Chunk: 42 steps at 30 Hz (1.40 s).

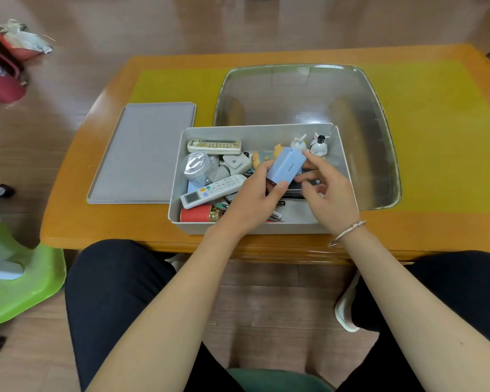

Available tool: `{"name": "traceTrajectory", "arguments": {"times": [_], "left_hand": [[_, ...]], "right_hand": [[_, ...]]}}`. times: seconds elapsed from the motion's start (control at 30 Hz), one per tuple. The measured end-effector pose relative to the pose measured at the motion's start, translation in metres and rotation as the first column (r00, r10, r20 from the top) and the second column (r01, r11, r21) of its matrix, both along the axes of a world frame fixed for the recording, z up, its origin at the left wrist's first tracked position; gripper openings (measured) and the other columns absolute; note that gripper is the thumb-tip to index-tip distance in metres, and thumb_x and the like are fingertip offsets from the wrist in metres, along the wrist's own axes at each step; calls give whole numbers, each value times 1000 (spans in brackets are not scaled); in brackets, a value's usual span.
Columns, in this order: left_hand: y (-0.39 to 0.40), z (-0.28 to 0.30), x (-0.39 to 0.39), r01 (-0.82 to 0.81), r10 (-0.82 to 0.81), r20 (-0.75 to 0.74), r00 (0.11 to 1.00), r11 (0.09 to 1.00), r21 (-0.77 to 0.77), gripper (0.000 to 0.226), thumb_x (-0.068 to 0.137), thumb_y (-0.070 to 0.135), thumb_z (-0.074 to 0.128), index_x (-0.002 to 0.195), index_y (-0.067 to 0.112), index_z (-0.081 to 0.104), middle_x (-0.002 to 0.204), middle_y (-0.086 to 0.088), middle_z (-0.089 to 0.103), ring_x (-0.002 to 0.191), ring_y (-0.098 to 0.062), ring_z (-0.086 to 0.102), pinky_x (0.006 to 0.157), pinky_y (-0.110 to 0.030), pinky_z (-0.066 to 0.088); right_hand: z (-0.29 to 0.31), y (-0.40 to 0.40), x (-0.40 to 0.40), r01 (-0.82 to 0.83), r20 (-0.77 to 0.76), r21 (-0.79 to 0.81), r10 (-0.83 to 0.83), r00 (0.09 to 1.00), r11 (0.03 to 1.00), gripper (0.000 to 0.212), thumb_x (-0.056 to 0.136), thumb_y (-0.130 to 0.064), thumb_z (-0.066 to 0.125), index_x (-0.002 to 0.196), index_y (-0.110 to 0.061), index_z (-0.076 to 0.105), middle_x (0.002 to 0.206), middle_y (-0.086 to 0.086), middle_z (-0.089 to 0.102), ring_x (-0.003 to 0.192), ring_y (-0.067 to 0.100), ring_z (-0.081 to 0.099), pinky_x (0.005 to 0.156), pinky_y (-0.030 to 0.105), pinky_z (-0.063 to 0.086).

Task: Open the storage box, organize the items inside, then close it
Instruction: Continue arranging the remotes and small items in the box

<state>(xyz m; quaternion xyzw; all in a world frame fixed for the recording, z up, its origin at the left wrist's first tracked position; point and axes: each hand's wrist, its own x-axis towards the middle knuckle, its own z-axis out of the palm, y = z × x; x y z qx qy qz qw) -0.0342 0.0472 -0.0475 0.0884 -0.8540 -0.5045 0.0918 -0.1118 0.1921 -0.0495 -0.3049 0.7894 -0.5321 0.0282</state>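
While the storage box (181, 176) sits open at the near middle of the desk (68, 199), its grey lid (142, 154) lying flat just to its left, the left hand (249, 205) holds a pale blue block (286, 168) above the box's right half, thumb curled against its near face and fingers wrapped behind. The block's long axis tilts from the near left up toward the far right, so its free end points at the right hand (328, 193), which is the nearer one to take it; that hand's fingers are loosely spread, with a fingertip or two at the block's far right corner, though whether they truly touch it I cannot tell. Any placing looks to depend on finding a gap, since the left half is crowded: a white remote (210, 190) lies slantwise, a cream remote (214, 146) lies along the far wall, a clear jar (195, 165) stands between them, and a red can (195, 215) rests on its side at the near wall. Both hands hide the dark things beneath them, the block's small print is unreadable, and two little figurines (309, 144) stand in the far right corner.
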Motion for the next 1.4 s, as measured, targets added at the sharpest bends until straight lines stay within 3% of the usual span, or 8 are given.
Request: {"name": "traceTrajectory", "arguments": {"times": [0.17, 0.5, 0.73, 0.97, 1.07, 1.23, 1.3, 1.4], "left_hand": [[-2, 3, 1, -18, 10, 50, 999, 988, 152, 39, 101, 28, 43, 137, 16, 39, 105, 11, 54, 85, 11, 53, 70, -10, 41], [-3, 7, 1, 13, -15, 14, 1000, 991, 132, 39, 103, 20, 36, 141, 15, 44, 134, 0, 54, 121, -10, 49, 104, -32, 41], [-11, 6, -1, 96, -108, 4, 994, 870, -483, 82, 81, 8, 63, 151, 22, 23, 148, -1, 32, 128, -23, 34, 106, -42, 34], [-10, 12, -17, 50, -85, -37, 996, 828, -558, 65, 71, 20, 71, 129, 21, 44, 121, -1, 52, 109, -20, 40, 84, -31, 30], [-14, 11, -18, 58, -49, 32, 998, 868, -493, 65, 66, 18, 73, 124, 16, 44, 113, -3, 52, 104, -22, 41, 84, -37, 40], [-19, 8, -17, 130, -75, 166, 983, 928, -349, 61, 69, 16, 75, 121, 19, 45, 106, -1, 52, 102, -20, 50, 80, -35, 45], [-13, 9, -19, 182, -126, 189, 974, 932, -315, 57, 70, 15, 76, 120, 18, 47, 108, 1, 53, 97, -17, 55, 78, -30, 46], [1, 13, -27, 242, -189, 214, 958, 934, -262, 52, 70, 12, 75, 114, 17, 49, 103, 5, 51, 85, -11, 60, 67, -20, 47]], "right_hand": [[-1, -5, 1, -65, -85, 94, 73, 994, 993, 83, 72, -30, 78, 138, -37, 28, 126, -13, 46, 96, -7, 56, 67, 9, 50], [1, -2, 1, -14, -114, 54, 20, 993, 998, 61, 76, -17, 76, 128, -17, 45, 112, -2, 59, 89, -7, 59, 69, 1, 46], [-8, -4, -2, -45, -134, 128, 62, 989, 991, 69, 79, -10, 73, 133, -32, 37, 108, -11, 46, 92, -13, 52, 65, -2, 42], [-13, -5, -5, -65, -52, 190, 76, 996, 980, 75, 80, 3, 66, 140, -29, 34, 99, -21, 48, 92, -20, 51, 67, -2, 42], [-5, -2, -4, -84, -59, 188, 97, 994, 978, 60, 83, 11, 53, 135, -18, 43, 104, -8, 61, 94, -4, 58, 85, 10, 47], [12, 23, -20, 234, -508, 184, -111, 854, 955, 41, 76, 10, 53, 109, -12, 65, 115, 7, 62, 109, 30, 52, 95, 30, 33], [10, 33, -35, 367, -406, 327, -221, 887, 871, 45, 82, -3, 59, 125, -15, 54, 131, 8, 51, 121, 31, 42, 99, 37, 31], [2, 37, -47, 269, -51, 432, -275, 960, 861, 53, 90, -12, 56, 139, -8, 36, 138, 13, 45, 127, 31, 40, 101, 34, 32]]}}
